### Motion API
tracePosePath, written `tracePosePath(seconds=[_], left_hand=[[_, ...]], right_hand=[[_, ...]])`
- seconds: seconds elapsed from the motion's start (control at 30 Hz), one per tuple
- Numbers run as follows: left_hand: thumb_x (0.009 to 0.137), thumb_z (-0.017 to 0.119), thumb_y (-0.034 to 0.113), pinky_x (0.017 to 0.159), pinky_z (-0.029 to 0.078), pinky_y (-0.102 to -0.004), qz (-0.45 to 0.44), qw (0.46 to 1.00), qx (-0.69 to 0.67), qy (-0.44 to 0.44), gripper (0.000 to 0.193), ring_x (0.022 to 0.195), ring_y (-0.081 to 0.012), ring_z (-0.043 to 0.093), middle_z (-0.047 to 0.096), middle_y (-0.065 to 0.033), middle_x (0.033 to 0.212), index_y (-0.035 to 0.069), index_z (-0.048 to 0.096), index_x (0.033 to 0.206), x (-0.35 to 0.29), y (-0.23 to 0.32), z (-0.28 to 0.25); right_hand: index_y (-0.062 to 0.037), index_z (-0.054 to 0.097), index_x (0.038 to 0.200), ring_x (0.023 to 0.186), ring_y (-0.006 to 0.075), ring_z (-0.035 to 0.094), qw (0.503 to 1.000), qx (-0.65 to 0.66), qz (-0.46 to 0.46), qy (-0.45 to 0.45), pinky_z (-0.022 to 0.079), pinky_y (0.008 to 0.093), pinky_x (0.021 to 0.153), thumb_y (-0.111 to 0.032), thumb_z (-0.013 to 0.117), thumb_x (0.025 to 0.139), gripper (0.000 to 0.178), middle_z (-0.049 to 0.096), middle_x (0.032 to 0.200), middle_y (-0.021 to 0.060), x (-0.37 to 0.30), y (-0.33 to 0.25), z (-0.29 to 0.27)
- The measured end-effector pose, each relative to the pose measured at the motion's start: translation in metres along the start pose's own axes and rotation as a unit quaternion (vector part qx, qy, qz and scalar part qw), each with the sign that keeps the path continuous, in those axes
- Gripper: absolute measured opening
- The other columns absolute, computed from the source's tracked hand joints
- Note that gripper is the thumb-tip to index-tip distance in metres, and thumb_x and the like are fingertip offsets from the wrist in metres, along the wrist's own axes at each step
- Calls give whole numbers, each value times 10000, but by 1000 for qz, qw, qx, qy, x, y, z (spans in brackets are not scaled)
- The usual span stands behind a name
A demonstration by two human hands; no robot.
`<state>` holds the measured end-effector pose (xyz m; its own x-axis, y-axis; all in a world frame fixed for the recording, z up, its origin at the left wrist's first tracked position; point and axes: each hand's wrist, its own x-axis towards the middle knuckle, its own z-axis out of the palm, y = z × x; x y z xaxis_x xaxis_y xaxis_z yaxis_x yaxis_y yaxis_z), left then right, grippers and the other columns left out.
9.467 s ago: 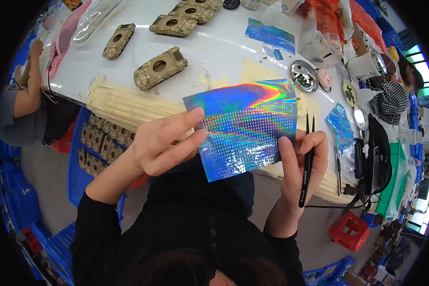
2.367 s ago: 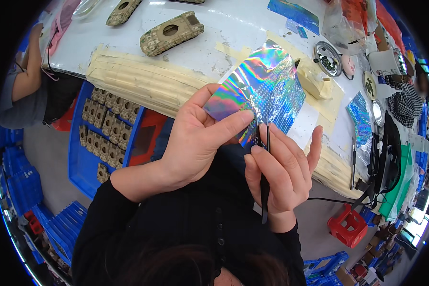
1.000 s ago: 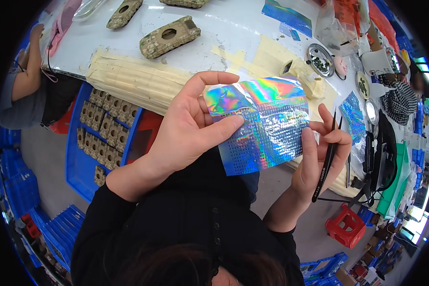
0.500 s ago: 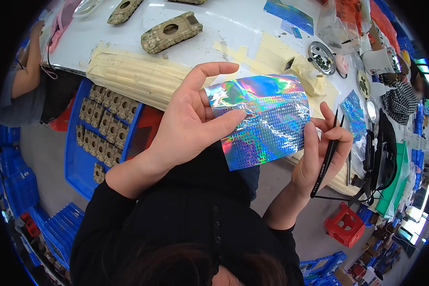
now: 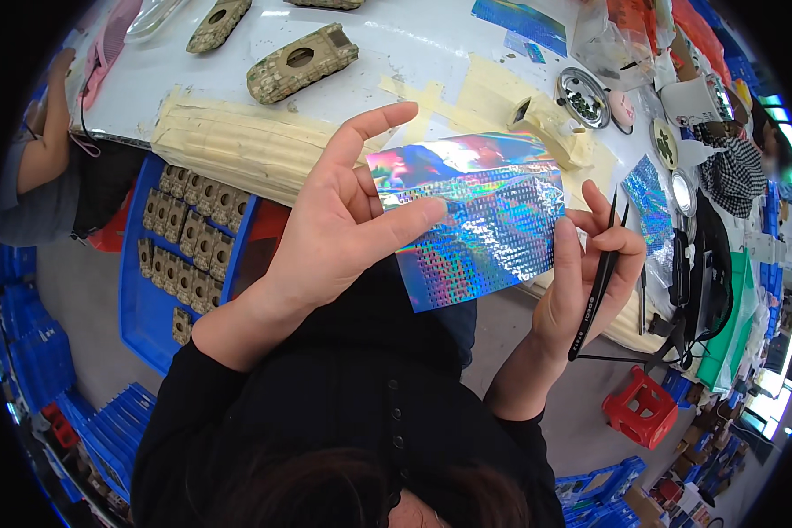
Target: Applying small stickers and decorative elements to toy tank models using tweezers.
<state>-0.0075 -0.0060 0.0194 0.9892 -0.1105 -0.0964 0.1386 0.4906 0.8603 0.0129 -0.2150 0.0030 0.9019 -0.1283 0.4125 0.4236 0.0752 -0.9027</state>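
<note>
A shiny holographic sheet (image 5: 484, 238) with rows of small cut shapes is held up in front of me. My left hand (image 5: 339, 211) grips its left side, thumb on top and fingers behind, with the index finger stretched away from it. At the sheet's right edge, my right hand (image 5: 590, 273) pinches it between thumb and fingers. Black tweezers (image 5: 597, 304) also rest in my right hand, lying across the palm with the tips pointing up. Beyond the sheet, a camouflage-patterned model tank hull (image 5: 277, 75) with a round hole lies on the white table (image 5: 405, 44).
To the left, a blue tray (image 5: 150, 330) holds several more hulls. Yellowish tape (image 5: 229, 145) covers the table's near edge. A round dish (image 5: 583, 97) of small dark parts stands far right, near another holographic sheet (image 5: 649, 198). A red stool (image 5: 640, 407) is on the floor. A person's arm (image 5: 53, 132) shows at far left.
The view has shifted slightly, and the sheet tilts a little differently, so its reflections have changed. Both hands keep their hold on it.
</note>
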Motion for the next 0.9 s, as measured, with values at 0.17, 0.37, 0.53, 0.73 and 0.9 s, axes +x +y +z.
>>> tracePosePath(seconds=[0.17,0.37,0.53,0.73,0.9], left_hand=[[854,680,10,875,515,-271,-99,987,-124,-36,894,1059,-151,609,599,-165,1182,-8,66,1505,-7,-7,3],[874,651,8,868,559,-332,-131,982,-125,-57,821,1077,-191,625,591,-153,1225,61,125,1502,-7,1,8],[869,648,-13,797,592,-309,-143,985,-64,-71,752,982,-216,673,626,-160,1169,48,197,1467,-8,3,8],[843,672,-36,746,590,-291,-141,986,-54,-75,693,911,-193,682,640,-143,1115,23,272,1407,-8,2,7],[828,693,-38,716,575,-264,-141,985,-51,-82,603,857,-149,664,642,-101,1044,16,354,1324,-8,2,10]], right_hand=[[-50,414,964,961,179,639,999,-1,-30,24,540,252,726,123,600,846,281,554,1212,279,5,1,3],[-46,420,937,947,191,642,993,-51,-88,57,536,231,673,101,626,841,270,570,1192,283,12,0,7],[-49,417,927,945,193,637,993,-52,-91,53,526,224,644,95,634,837,275,576,1184,280,15,0,8],[-55,420,931,939,181,627,994,-56,-86,44,507,264,760,96,636,835,280,581,1181,274,17,1,10],[-53,436,970,973,180,616,996,-54,-66,24,473,307,890,96,634,828,285,576,1194,268,18,2,8]])
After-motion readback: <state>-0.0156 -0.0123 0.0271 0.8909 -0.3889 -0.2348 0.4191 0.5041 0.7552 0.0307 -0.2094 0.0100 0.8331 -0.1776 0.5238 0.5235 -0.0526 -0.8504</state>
